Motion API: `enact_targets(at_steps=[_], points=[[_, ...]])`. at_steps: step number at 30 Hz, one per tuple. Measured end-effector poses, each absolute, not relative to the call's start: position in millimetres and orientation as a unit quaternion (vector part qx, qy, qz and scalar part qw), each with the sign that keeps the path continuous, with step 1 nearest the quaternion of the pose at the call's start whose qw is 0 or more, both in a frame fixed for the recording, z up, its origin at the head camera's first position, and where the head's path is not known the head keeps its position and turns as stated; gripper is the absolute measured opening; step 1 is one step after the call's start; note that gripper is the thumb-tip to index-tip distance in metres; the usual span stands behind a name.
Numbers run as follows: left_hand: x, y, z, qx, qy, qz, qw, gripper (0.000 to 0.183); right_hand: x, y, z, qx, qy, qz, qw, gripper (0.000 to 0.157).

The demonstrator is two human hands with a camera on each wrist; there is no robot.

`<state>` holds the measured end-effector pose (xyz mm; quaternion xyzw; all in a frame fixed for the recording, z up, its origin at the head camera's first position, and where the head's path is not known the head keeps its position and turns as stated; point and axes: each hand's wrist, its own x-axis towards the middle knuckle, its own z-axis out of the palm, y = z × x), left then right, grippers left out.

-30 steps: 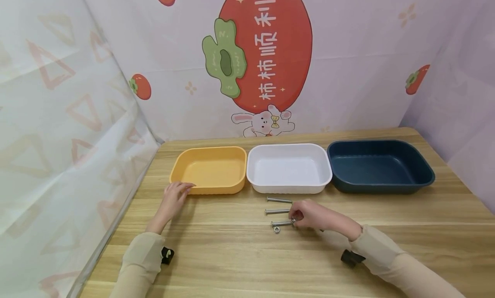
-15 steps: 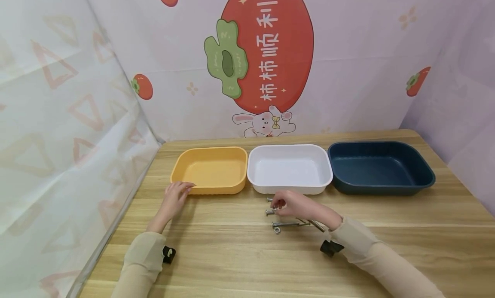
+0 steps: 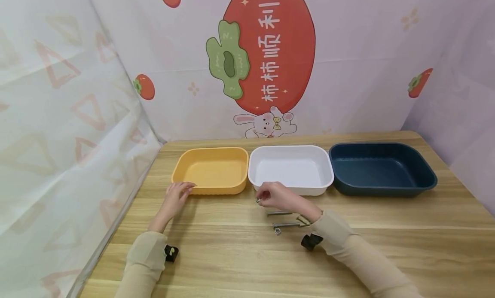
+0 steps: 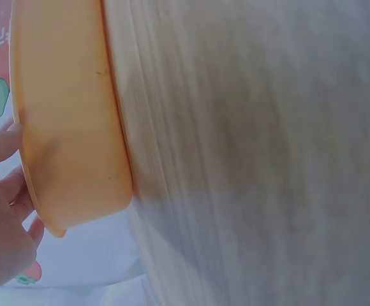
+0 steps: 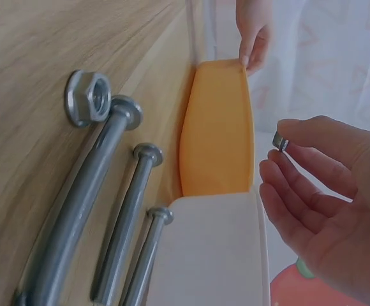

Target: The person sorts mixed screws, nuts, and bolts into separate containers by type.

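My right hand (image 3: 278, 197) pinches a small metal nut (image 5: 279, 141) between thumb and index finger, held up near the front left corner of the white bin (image 3: 309, 191). The left hand (image 3: 175, 199) holds the near rim of the yellow bin (image 3: 222, 190) at its left end, thumb on the outer side. Three long bolts lie side by side on the table; the nearest bolt (image 3: 284, 225) has a loose flange nut (image 3: 277, 231) by its head. The farthest bolt (image 5: 147, 258) is hidden under my right hand in the head view.
To the right of the white bin stands a dark blue bin (image 3: 386, 190), the three in a row along the back of the wooden table (image 3: 216, 255). Some small metal pieces (image 3: 303, 220) lie beside my right wrist. Printed cloth (image 3: 348, 74) hangs behind and at both sides.
My right hand has lifted from the bolts' right end and moved left and away with the nut, uncovering the near bolts. The left hand stays at the yellow bin's rim.
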<state>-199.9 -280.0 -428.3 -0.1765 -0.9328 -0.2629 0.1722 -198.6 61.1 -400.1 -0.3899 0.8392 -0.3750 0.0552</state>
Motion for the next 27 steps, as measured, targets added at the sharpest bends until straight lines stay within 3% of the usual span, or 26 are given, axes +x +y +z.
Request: enact_targets(at_steps=[11, 27], points=[[-199.0, -279.7, -428.2, -0.175, -0.932, -0.267, 0.172, 0.014, -208.5, 36.1, -401.7, -0.35, 0.837, -0.418, 0.037, 0.014], [-198.7, -279.8, -427.3, -0.169, -0.933, -0.274, 0.162, 0.014, -216.9, 0.4, -410.1, -0.261, 0.837, -0.477, -0.058, 0.013]])
